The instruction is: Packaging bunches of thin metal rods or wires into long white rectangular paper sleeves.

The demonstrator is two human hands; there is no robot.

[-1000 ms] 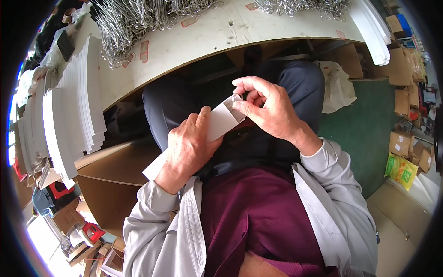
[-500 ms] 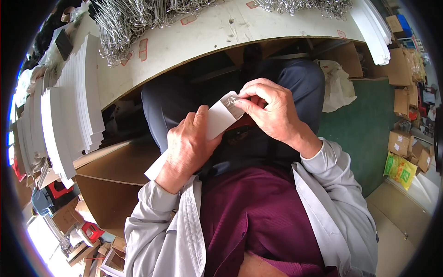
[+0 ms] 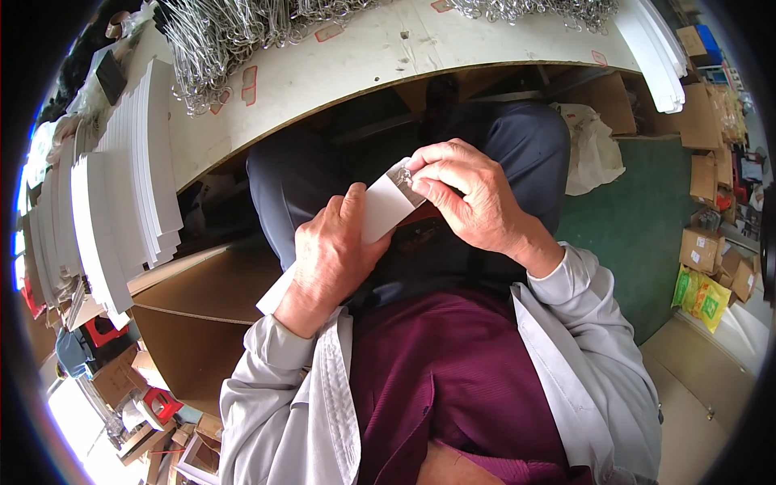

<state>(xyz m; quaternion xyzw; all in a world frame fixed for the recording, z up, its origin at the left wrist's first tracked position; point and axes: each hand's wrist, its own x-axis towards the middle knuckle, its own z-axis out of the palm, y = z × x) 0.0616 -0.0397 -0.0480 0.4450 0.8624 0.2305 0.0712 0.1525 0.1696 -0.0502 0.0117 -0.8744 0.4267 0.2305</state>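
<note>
a long, slim white cardboard box slants over the dark blue trousers, its open far end baring shiny silver wire pieces; left hand clamped round its body, right hand curled at the rim, whether pinching anything i can't tell.

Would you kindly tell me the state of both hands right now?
Left hand: closed around the long white box.
Right hand: curled at the box's open end; whether it grips anything cannot be told.
</note>
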